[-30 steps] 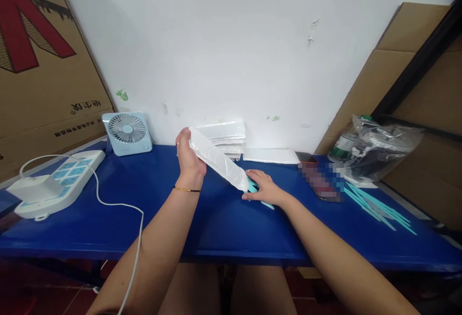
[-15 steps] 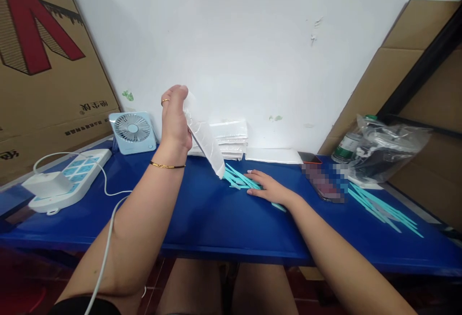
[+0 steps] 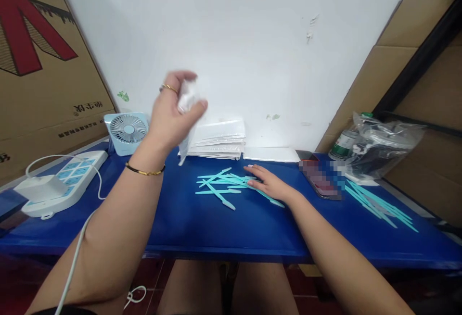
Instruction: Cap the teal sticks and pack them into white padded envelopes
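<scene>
Clear plastic bag (image 3: 187, 108) is gripped, crumpled, in the raised left hand (image 3: 173, 110) above the blue table (image 3: 202, 223). Teal sticks (image 3: 224, 184) are pinned flat under the open right hand (image 3: 269, 184) at the table's middle.

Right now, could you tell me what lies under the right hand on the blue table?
The right hand rests on loose teal sticks; its palm hides their covered ends.

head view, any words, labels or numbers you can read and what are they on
Cardboard box, left: a large red graphic, cut off, maybe a letter; below it, lines of black print appear upside down, not readable.
Bottle label: too small to read.
Pixelated patch on the table: blurred.
Fan, power strip: no readable text.
</scene>
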### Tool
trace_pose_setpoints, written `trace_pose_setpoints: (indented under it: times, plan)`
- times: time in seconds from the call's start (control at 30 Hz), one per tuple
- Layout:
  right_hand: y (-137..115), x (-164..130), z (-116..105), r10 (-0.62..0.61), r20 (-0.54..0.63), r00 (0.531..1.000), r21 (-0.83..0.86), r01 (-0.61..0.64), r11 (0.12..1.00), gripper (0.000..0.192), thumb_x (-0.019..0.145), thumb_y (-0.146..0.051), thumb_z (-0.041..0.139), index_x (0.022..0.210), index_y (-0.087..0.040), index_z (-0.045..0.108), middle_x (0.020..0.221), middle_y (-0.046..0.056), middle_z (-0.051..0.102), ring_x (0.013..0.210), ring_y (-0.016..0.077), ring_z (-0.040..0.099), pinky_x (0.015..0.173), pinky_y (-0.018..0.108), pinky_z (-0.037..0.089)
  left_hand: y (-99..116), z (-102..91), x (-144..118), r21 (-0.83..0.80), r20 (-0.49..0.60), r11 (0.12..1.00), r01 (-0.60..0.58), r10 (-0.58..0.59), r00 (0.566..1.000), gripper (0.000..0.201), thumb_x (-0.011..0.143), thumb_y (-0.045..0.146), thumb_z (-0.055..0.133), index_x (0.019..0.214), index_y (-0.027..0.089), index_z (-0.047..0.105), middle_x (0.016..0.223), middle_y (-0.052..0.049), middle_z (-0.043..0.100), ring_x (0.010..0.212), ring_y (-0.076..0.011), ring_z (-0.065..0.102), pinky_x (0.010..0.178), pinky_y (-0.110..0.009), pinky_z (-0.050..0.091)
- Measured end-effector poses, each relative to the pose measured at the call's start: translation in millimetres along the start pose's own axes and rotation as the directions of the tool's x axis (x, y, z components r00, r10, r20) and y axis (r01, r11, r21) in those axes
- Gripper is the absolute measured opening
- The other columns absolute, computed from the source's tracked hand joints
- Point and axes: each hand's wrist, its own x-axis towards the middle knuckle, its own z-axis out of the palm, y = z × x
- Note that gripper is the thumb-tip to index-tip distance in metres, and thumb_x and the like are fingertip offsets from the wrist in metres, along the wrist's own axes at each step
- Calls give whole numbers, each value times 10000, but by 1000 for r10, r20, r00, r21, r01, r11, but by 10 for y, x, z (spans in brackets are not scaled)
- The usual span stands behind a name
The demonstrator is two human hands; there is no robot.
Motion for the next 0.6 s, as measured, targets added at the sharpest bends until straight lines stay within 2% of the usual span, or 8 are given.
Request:
trace_pose_setpoints:
  times: [0.07,0.13,0.23,0.33,0.4,0.5,0.53,0.6]
  plan:
    - [61,-48,-121,55,-101,993,34,-51,998,517,867,-530,426,1320,-281,448,1362,67,450,1257,242,391,1031,384,328,-207,51,-161,330,236,943,-47,-35,971,522,699,409,622,1171,220,504,1122,-63,538,1061,-280,504,951,-444,336]
    - [144,-122,-258,153,-135,979,62,-146,987,478,829,-529,488,1212,-249,543,1218,80,552,1085,235,522,908,357,422,-476,104,-355,550,408,831,-87,-176,896,554,713,470,575,1207,230,495,1157,-87,537,1083,-303,499,970,-491,294]
    - [246,-256,-425,273,94,957,87,-281,956,502,656,-532,679,1033,-205,622,925,56,619,785,195,581,677,295,463,-852,201,-658,708,527,697,-113,-415,742,750,653,591,582,1290,222,441,1309,-147,458,1212,-347,404,1004,-520,236]
    - [272,-355,-490,273,350,896,91,-323,942,514,474,-432,810,892,-192,629,788,12,585,658,155,553,563,246,429,-1030,363,-910,675,610,726,-127,-454,649,1036,585,744,546,1407,171,281,1489,-184,183,1362,-378,128,1062,-535,118]
    - [258,-378,-482,286,380,879,124,-355,927,502,467,-369,814,891,-196,608,794,2,577,617,136,545,534,234,420,-1034,510,-1025,542,750,830,-134,-405,523,1096,592,776,511,1444,174,177,1511,-167,108,1379,-356,82,1080,-503,112]
    - [219,-343,-433,288,305,908,187,-354,916,528,523,-303,780,1001,-213,575,818,-3,580,608,129,551,541,235,431,-967,750,-1128,353,893,928,-120,-296,339,1200,505,780,585,1454,203,130,1513,-142,132,1373,-358,116,1080,-471,156]
    - [205,-318,-412,280,260,924,190,-333,924,541,539,-285,770,1037,-215,570,818,-2,583,624,133,556,559,240,437,-942,827,-1153,311,911,944,-109,-263,319,1203,496,775,599,1451,198,149,1505,-138,171,1366,-353,150,1076,-450,184]
    - [177,-255,-365,269,170,948,162,-296,941,525,575,-255,745,1073,-211,584,800,4,592,661,144,563,599,249,441,-892,970,-1205,261,914,961,-85,-218,343,1135,538,763,591,1438,187,206,1470,-134,275,1335,-332,237,1049,-404,253]
